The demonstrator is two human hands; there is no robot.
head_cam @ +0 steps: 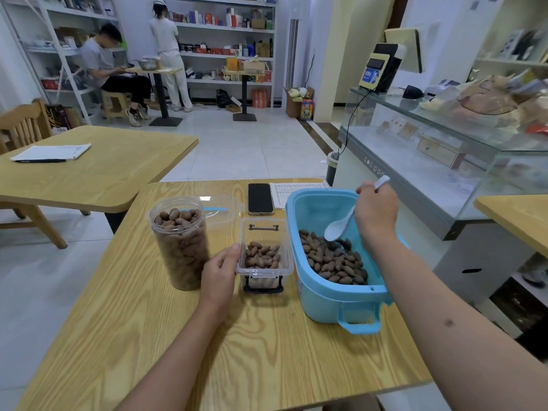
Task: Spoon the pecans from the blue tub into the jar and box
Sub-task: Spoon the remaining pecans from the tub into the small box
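A blue tub (323, 301) stands at the right of the wooden table, with brown pecans (332, 259) heaped in its near half. My right hand (376, 212) grips a white spoon (339, 226) whose empty bowl hovers just above the pecans. A clear plastic jar (181, 241) at the left is filled with pecans almost to its rim. Between jar and tub sits a small clear box (264, 250) holding a shallow layer of pecans. My left hand (221, 268) holds the box's left wall, thumb on its rim.
A black phone (260, 199) lies behind the box, with a clear lid (221, 210) to its left and a sheet of paper (284, 194) to its right. A glass counter (444, 161) stands close on the right. Another table (89, 173) with a notepad is at the left.
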